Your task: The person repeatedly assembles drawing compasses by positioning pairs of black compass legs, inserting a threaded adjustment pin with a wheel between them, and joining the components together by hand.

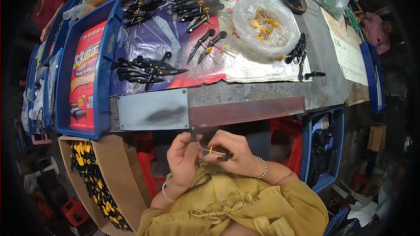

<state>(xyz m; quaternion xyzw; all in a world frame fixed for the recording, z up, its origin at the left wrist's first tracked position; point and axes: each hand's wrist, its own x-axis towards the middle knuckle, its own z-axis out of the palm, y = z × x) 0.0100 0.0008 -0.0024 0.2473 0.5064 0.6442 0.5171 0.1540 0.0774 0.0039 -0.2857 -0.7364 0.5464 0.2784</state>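
Observation:
Close to my body, my left hand is closed round a slim black tool part, whose rounded end sticks up past the thumb. My right hand is pinched at a short dark piece; its kind is partly hidden by the fingers. Between the two hands runs a thin pale rod with a yellow disc on it. On the table lie two pointed black tool parts with similar rods, and a pile of black tool parts to their left.
A clear plastic bag of yellow-disc rods sits on the table. Rows of black tools lie behind. Blue trays flank the left, with another blue crate at right. A cardboard box holds black-and-yellow tools. Red stools stand underneath.

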